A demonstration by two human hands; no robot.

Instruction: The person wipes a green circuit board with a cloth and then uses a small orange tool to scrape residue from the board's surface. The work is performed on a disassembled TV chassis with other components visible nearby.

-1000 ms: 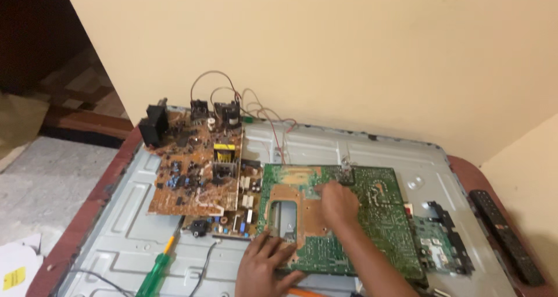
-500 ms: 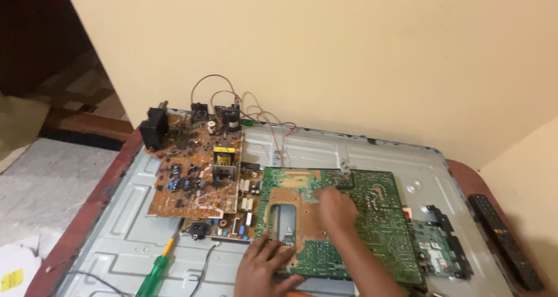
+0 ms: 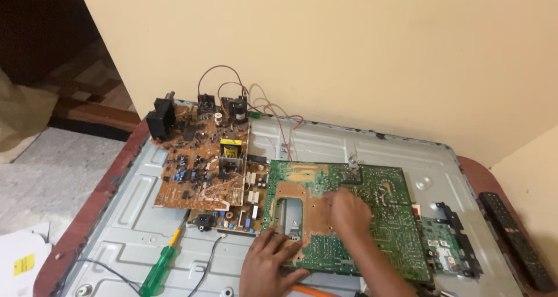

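A large green circuit board (image 3: 383, 215) with a tan copper patch lies solder side up on a grey metal panel (image 3: 325, 143). My left hand (image 3: 268, 267) presses on the board's near left corner with fingers spread. My right hand (image 3: 349, 211) rests on the board's middle, fingers curled down onto it. A brown circuit board (image 3: 200, 166) with a yellow transformer, black parts and red wires lies to the left, touching the green one.
A green-handled screwdriver (image 3: 158, 269) lies on the panel at the near left. A small green board in a black frame (image 3: 447, 246) sits at the right. A black remote (image 3: 516, 240) lies on the red-brown table edge. White paper (image 3: 20, 261) is at the far left.
My right hand has crept slightly along the green board's middle. My left hand stays on the near corner. The view has shifted a little.
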